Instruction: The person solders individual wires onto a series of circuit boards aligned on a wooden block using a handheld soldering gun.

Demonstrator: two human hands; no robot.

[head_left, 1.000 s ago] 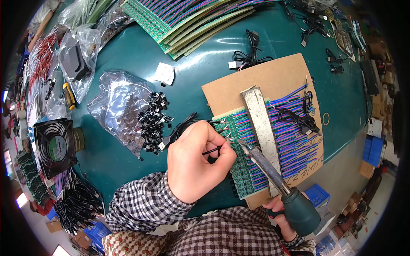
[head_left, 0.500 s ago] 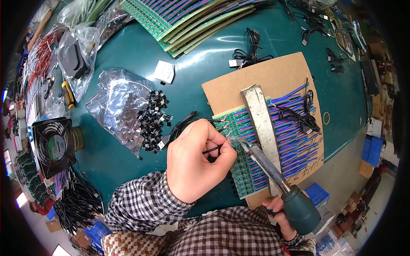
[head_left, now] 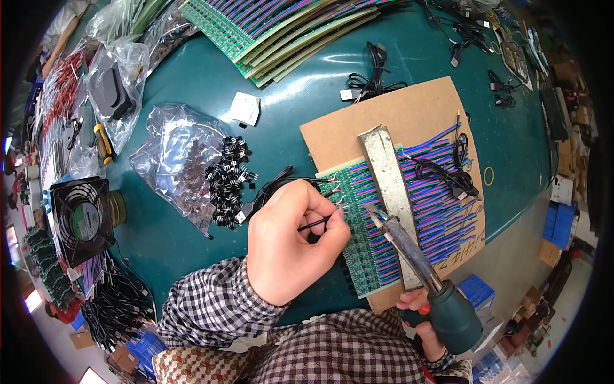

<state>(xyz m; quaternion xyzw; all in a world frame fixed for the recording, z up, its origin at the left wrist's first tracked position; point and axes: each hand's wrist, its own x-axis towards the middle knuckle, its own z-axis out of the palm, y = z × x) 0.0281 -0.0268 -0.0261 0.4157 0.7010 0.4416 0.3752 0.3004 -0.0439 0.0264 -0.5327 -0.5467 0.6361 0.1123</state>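
Note:
My left hand [head_left: 288,246] is closed in a pinch on a thin black cable [head_left: 312,224], at the left edge of a green circuit board panel [head_left: 364,259]. Several cable ends with thin light wires meet that edge just above my fingertips. In my right hand [head_left: 430,339] is a soldering iron [head_left: 451,317] with a dark green handle, its metal tip a little above the board and right of my left fingertips. A worn metal bar [head_left: 391,179] lies across the blue, red and black wires [head_left: 441,217] running off the board.
Brown cardboard [head_left: 339,131] lies under the board. To the left are a pile of small black connectors [head_left: 227,192], a clear plastic bag [head_left: 169,153], a fan [head_left: 80,221] and a yellow-handled screwdriver [head_left: 102,142]. Stacked wired boards [head_left: 281,54] and a coiled USB cable [head_left: 377,70] sit farther back.
The soldering iron's tip has pulled back to the right, away from my left fingertips. My left hand has shifted slightly left, still pinching the cable.

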